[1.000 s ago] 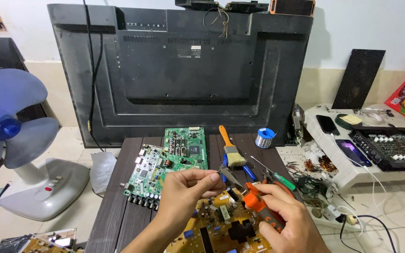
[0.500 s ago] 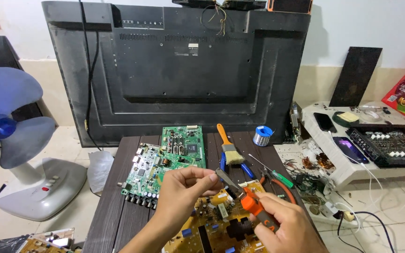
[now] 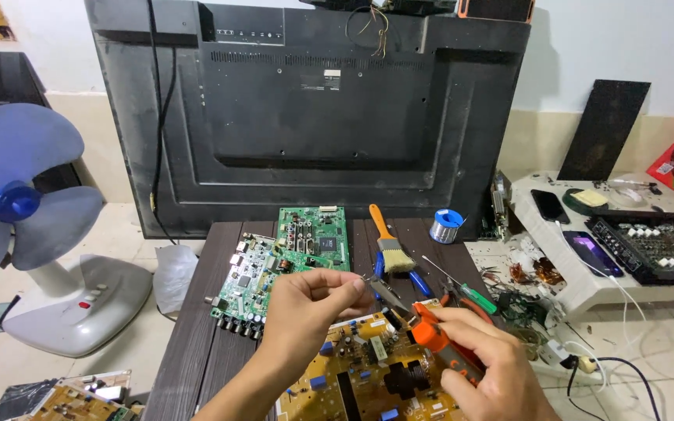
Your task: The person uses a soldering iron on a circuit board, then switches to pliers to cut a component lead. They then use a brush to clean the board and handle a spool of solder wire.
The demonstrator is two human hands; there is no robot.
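Two hands working over a yellow circuit board (image 3: 368, 374) on a dark wooden table (image 3: 189, 351)

The right hand (image 3: 485, 366) is wrapped tight around the orange handles of a pair of pliers (image 3: 423, 331), whose dark nose points up and left toward the left hand (image 3: 310, 300); that hand's thumb and fingertips are pinched together on something too small to make out, just beside the plier tips, above the board's upper edge. Behind the hands lie two green circuit boards (image 3: 313, 238), an orange-handled brush (image 3: 388, 245), a spool of solder (image 3: 446, 226) and a green-handled screwdriver (image 3: 470, 292). A large black television back (image 3: 313, 117) stands against the wall, and a blue fan (image 3: 17, 203) stands on the floor to the left
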